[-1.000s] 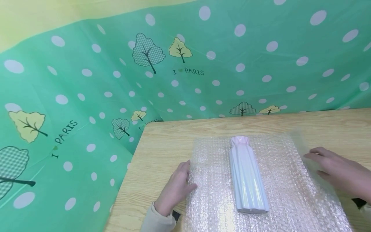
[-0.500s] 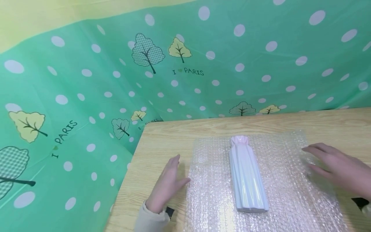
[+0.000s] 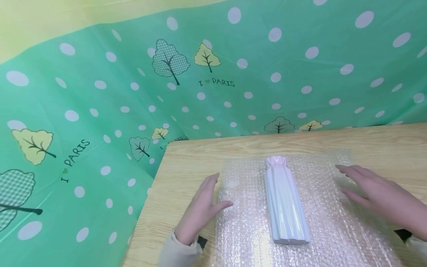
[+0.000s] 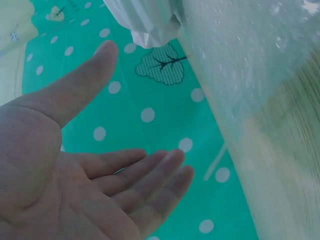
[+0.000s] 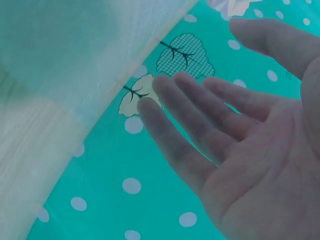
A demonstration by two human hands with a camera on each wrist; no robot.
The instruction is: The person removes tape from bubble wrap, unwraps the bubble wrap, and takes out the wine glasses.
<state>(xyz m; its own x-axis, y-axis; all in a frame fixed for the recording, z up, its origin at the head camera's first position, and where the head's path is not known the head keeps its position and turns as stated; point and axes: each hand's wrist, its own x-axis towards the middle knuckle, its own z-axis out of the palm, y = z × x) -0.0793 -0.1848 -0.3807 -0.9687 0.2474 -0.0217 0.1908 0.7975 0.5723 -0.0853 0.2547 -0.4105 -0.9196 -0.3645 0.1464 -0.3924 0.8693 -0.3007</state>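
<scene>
A pleated ceramic-looking vase (image 3: 287, 204), pink at the neck and pale blue toward its base, lies on its side on a sheet of bubble wrap (image 3: 241, 222). Its neck points to the back of the table. Left of the sheet, my left hand (image 3: 201, 211) hovers with fingers extended and thumb spread over the sheet's edge. My right hand (image 3: 380, 193) is held over the sheet's right side, fingers straight and pointing inward. Both palms, the left (image 4: 100, 195) and the right (image 5: 250, 150), appear bare in the wrist views. Part of the vase (image 4: 147, 22) shows at the top of the left wrist view.
The wooden table (image 3: 186, 163) ends at a left edge and a back edge. Behind it and to the left hangs a green polka-dot cloth (image 3: 110, 92) printed with trees and lettering.
My left hand let go of the sheet's left edge, drew left, then came back toward it. The right hand released the right edge, which settled flat, and moved inward. The vase stayed put.
</scene>
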